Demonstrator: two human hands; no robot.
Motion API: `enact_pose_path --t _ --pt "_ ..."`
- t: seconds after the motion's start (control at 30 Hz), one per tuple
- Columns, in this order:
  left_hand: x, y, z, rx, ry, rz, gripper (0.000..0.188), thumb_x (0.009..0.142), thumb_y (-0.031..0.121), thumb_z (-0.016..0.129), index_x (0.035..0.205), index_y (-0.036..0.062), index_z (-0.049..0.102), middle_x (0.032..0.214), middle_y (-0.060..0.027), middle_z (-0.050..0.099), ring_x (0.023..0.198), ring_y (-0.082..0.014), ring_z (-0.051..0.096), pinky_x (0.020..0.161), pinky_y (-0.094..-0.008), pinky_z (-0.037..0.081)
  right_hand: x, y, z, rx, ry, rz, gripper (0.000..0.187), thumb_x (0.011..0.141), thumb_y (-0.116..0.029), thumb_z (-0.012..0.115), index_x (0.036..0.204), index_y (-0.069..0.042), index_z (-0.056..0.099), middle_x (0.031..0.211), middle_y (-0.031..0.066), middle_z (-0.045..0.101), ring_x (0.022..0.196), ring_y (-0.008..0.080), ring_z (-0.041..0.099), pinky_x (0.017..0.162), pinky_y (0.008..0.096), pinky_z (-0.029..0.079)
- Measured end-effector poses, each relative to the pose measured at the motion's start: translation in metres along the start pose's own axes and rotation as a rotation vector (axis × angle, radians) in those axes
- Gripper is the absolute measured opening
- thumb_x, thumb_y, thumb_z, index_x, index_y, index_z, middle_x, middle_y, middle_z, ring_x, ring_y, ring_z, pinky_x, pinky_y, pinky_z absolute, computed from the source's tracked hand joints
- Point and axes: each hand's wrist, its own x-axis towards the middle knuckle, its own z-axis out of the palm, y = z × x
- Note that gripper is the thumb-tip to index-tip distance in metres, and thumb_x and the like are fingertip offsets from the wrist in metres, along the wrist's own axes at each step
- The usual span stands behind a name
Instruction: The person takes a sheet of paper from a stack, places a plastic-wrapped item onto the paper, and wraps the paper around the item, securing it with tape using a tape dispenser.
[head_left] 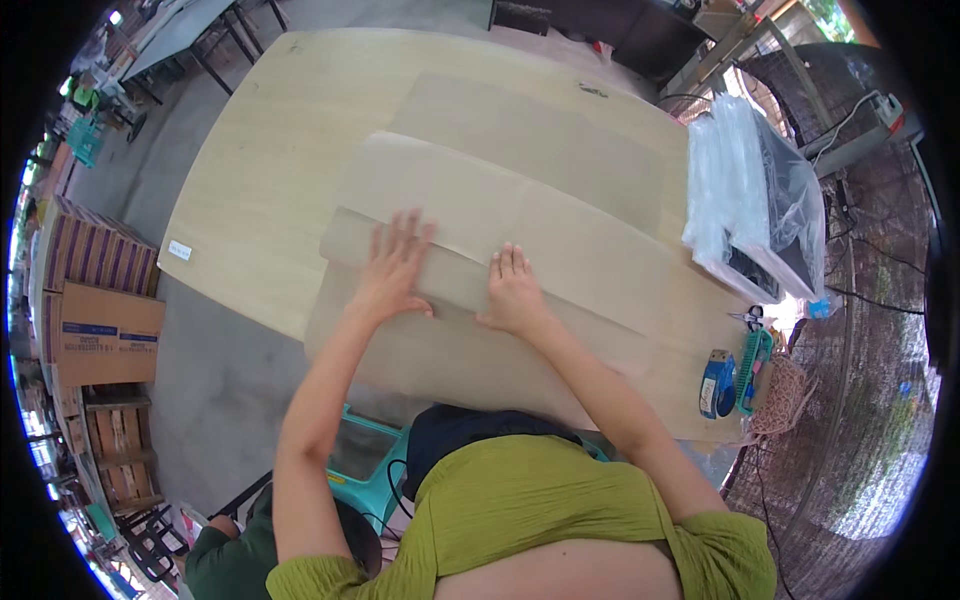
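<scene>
A large sheet of brown cardboard (pixel 570 245) lies on the pale wooden table in front of me, with crease lines running across it. Its near part reaches the table's front edge, and a flat section (pixel 530 130) spreads beyond the far fold. My left hand (pixel 397 265) rests on the cardboard, fingers spread and slightly blurred. To its right, my right hand (pixel 512 290) presses flat near the same crease, its fingers straight and close together. Neither hand holds anything.
Plastic-wrapped flat packs (pixel 735 195) stand on the table's right side. Nearer are scissors (pixel 752 316), a blue tape roll (pixel 716 384) and a green basket (pixel 752 370). Stacked cartons (pixel 108 335) stand at left. A teal stool (pixel 365 455) and a person in dark green (pixel 235 555) are at lower left.
</scene>
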Motion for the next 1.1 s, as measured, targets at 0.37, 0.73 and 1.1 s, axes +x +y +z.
enact_pose_path --t 0.37,0.73,1.1 --pt "0.030 -0.011 0.031 0.251 -0.196 0.163 0.129 0.060 0.027 0.093 0.156 -0.0007 0.010 0.163 -0.0230 0.013 0.148 -0.0419 0.024 0.113 -0.0588 0.034 -0.003 -0.029 0.010 0.024 0.137 0.011 0.108 0.073 -0.040 0.076 0.149 0.013 0.022 0.156 0.0393 0.014 0.145 0.0563 0.014 0.116 0.0644 0.016" --pt "0.037 -0.019 0.049 0.226 -0.118 0.191 0.113 0.068 0.003 0.078 0.158 0.0035 0.010 0.165 -0.0185 0.012 0.149 -0.0416 0.021 0.115 -0.0582 0.029 -0.030 0.017 0.056 -0.156 0.278 0.080 0.103 0.079 -0.038 0.073 0.153 0.008 0.018 0.162 0.0261 0.015 0.152 0.0373 0.015 0.120 0.0545 0.017" --pt "0.034 -0.009 0.036 0.201 -0.153 0.160 0.119 0.065 0.001 0.082 0.158 0.0064 0.009 0.165 -0.0162 0.010 0.149 -0.0392 0.022 0.116 -0.0556 0.032 -0.093 0.062 0.039 -0.066 0.143 0.157 0.080 0.085 -0.017 0.061 0.150 0.013 0.024 0.159 0.0329 0.015 0.150 0.0455 0.015 0.121 0.0517 0.017"
